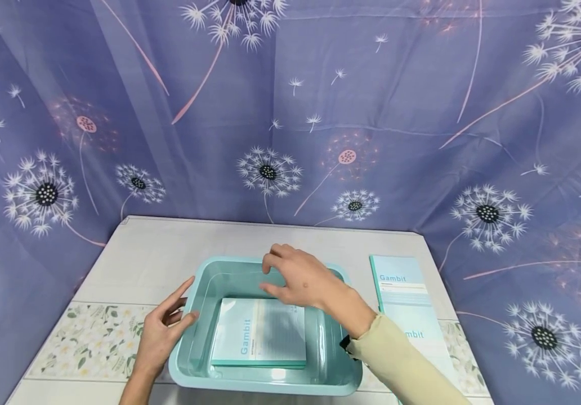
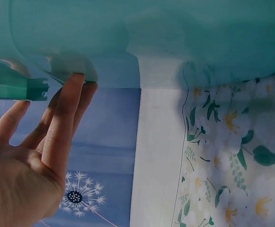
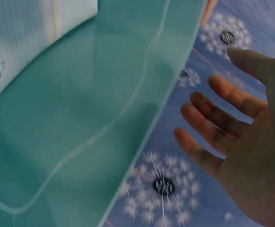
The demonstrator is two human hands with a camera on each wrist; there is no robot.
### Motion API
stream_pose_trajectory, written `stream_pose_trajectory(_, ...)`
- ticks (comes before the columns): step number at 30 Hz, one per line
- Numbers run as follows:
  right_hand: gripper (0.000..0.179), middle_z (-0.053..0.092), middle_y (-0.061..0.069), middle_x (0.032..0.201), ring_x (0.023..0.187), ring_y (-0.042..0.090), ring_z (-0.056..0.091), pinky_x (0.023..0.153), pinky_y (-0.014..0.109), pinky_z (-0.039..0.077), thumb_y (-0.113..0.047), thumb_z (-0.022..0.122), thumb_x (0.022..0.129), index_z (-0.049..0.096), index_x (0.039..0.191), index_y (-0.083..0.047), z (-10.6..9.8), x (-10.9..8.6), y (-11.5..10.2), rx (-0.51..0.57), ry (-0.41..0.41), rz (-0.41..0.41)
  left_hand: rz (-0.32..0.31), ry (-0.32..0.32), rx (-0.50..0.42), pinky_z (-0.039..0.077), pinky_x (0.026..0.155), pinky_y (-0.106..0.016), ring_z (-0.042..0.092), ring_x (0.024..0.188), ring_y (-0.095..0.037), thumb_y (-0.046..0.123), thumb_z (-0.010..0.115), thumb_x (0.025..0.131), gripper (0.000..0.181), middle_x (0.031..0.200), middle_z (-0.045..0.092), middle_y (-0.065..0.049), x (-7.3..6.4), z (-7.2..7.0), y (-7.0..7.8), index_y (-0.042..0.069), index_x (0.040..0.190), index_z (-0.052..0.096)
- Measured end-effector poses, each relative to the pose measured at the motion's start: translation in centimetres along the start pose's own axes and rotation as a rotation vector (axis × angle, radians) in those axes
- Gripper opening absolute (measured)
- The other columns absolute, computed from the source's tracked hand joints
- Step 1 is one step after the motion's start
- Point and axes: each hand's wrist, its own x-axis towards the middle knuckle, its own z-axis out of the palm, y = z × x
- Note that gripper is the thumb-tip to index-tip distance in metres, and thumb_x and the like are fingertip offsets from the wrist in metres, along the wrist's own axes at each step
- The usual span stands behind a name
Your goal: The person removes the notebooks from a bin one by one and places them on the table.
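Note:
A light teal plastic tub [image 1: 265, 385] stands on the table. Inside it lies a notebook [image 1: 280, 332] with a pale blue-white cover lettered "Gambit" and a green edge at its near side; whether others lie beneath it, I cannot tell. My left hand [image 1: 156, 334] grips the tub's left rim, thumb at the top edge and fingers against the outer wall, as the left wrist view also shows. Over the tub's far right part hovers my right hand [image 1: 303, 275], its fingers loosely bent and holding nothing. In the right wrist view a notebook corner [image 3: 21, 42] shows inside the tub.
To the right of the tub lie more Gambit notebooks [image 1: 399, 275], overlapping and partly hidden by my right sleeve [image 1: 402, 360]. The white table [image 1: 169, 242] has a floral band [image 1: 93, 340]. A purple dandelion-print curtain [image 1: 321, 112] encloses its back and sides.

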Motion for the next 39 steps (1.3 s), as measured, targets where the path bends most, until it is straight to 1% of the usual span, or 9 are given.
stream_pose_trajectory(4,0.024,0.063,-0.004,0.116,0.1,0.013,0.062,0.09,0.033,0.055,-0.042,0.069,0.1,0.068,0.113,-0.023,1.5,1.2,-1.1,-0.034,-0.109,-0.028,0.006,0.001,0.003,0.057,0.075,-0.02,0.07,0.089,0.003,0.003,0.074,0.089,0.07,0.132,0.07,-0.022,0.0,0.0,0.0,0.025,0.152,0.056)
stream_pose_trajectory(10,0.028,0.065,-0.007,0.116,0.101,0.011,0.064,0.089,0.03,0.055,-0.047,0.07,0.098,0.068,0.117,-0.027,4.8,2.5,-2.1,-0.161,-0.248,-0.077,0.012,0.003,0.015,0.057,0.075,-0.019,0.069,0.09,0.005,0.004,0.075,0.089,0.069,0.134,0.069,-0.021,0.0,-0.1,0.0,0.025,0.153,0.056)
stream_pose_trajectory(18,0.037,0.065,-0.011,0.119,0.107,0.007,0.063,0.089,0.027,0.055,-0.051,0.077,0.092,0.07,0.122,-0.03,8.7,4.5,-3.3,-0.269,-0.352,-0.122,0.019,0.021,0.001,0.058,0.073,-0.02,0.069,0.087,0.006,0.005,0.075,0.092,0.068,0.128,0.07,-0.024,-0.2,-1.2,-0.5,0.023,0.154,0.054)
stream_pose_trajectory(22,0.044,0.062,-0.015,0.122,0.108,0.004,0.06,0.085,0.024,0.053,-0.056,0.077,0.089,0.069,0.127,-0.035,10.4,5.0,-3.9,-0.332,-0.41,-0.152,0.019,0.004,-0.001,0.059,0.075,-0.023,0.07,0.088,0.006,0.008,0.075,0.092,0.068,0.13,0.069,-0.024,-0.1,-1.4,-0.5,0.024,0.155,0.053)
stream_pose_trajectory(24,0.048,0.061,-0.016,0.127,0.111,0.003,0.059,0.086,0.024,0.052,-0.058,0.077,0.088,0.067,0.13,-0.037,11.1,5.2,-4.2,-0.351,-0.44,-0.165,0.024,-0.002,0.005,0.059,0.076,-0.023,0.07,0.089,0.006,0.009,0.076,0.092,0.069,0.129,0.07,-0.024,0.1,-1.5,-0.4,0.025,0.155,0.053)
stream_pose_trajectory(27,0.058,0.056,-0.018,0.144,0.128,0.003,0.055,0.097,0.026,0.051,-0.062,0.076,0.087,0.061,0.139,-0.04,12.1,5.6,-4.5,-0.351,-0.495,-0.184,0.031,-0.003,0.021,0.058,0.076,-0.022,0.069,0.089,0.007,0.009,0.076,0.092,0.069,0.129,0.07,-0.023,0.2,-1.6,-0.2,0.025,0.155,0.053)
stream_pose_trajectory(31,0.074,0.04,-0.018,0.164,0.15,0.004,0.04,0.112,0.028,0.044,-0.067,0.074,0.086,0.048,0.151,-0.045,13.5,6.4,-5.0,-0.369,-0.563,-0.228,0.02,-0.008,0.029,0.057,0.075,-0.019,0.068,0.089,0.008,0.01,0.076,0.093,0.069,0.132,0.068,-0.024,0.1,-2.0,-0.3,0.025,0.156,0.052)
stream_pose_trajectory(35,0.084,0.031,-0.022,0.168,0.154,0.003,0.032,0.116,0.029,0.041,-0.074,0.072,0.082,0.038,0.155,-0.053,14.8,6.5,-5.2,-0.416,-0.61,-0.25,0.019,-0.025,0.024,0.056,0.075,-0.018,0.068,0.091,0.008,0.012,0.076,0.094,0.069,0.135,0.067,-0.024,0.1,-2.0,-0.5,0.025,0.156,0.05)
stream_pose_trajectory(39,0.087,0.03,-0.021,0.168,0.153,0.002,0.033,0.115,0.028,0.041,-0.08,0.071,0.077,0.037,0.154,-0.058,15.7,6.2,-5.0,-0.468,-0.616,-0.281,0.031,-0.024,0.023,0.056,0.076,-0.017,0.068,0.091,0.008,0.011,0.076,0.093,0.068,0.133,0.068,-0.024,0.2,-1.6,-0.5,0.024,0.156,0.052)
